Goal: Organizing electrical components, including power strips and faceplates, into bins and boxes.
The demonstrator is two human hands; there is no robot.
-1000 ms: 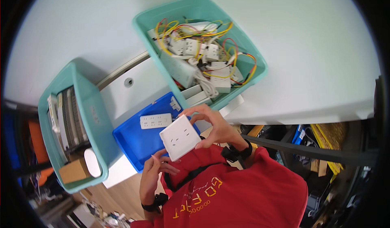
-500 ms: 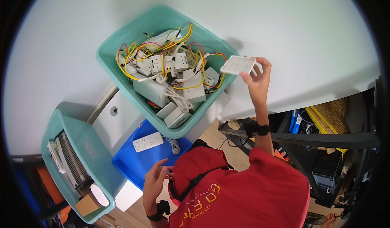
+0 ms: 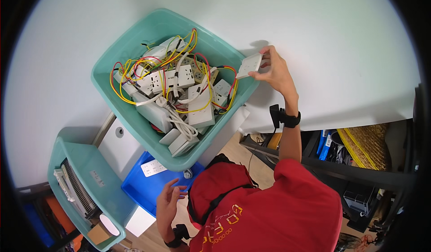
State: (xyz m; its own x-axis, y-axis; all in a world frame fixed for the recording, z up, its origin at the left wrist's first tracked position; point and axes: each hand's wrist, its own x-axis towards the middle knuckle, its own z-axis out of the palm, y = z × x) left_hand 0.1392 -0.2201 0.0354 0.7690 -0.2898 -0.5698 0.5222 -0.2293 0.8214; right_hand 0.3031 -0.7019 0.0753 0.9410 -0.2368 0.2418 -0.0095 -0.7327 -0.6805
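Head view shows the right hand (image 3: 277, 72) pinching a white socket plate (image 3: 249, 66) at the far teal bin's (image 3: 158, 22) right rim, not yet released; sockets (image 3: 200, 113) fill this bin. The left hand (image 3: 167, 203), empty, loosely spread, is near the blue tray (image 3: 152, 190) with its power strip (image 3: 153, 167).

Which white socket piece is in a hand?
The socket plate in the right hand; the other sockets lie in the wire-filled teal bin, and the power strip in the blue tray.

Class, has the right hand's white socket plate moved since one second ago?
Yes: the socket plate went forward and rightward, from the near side of the wire-filled teal bin to its right corner.
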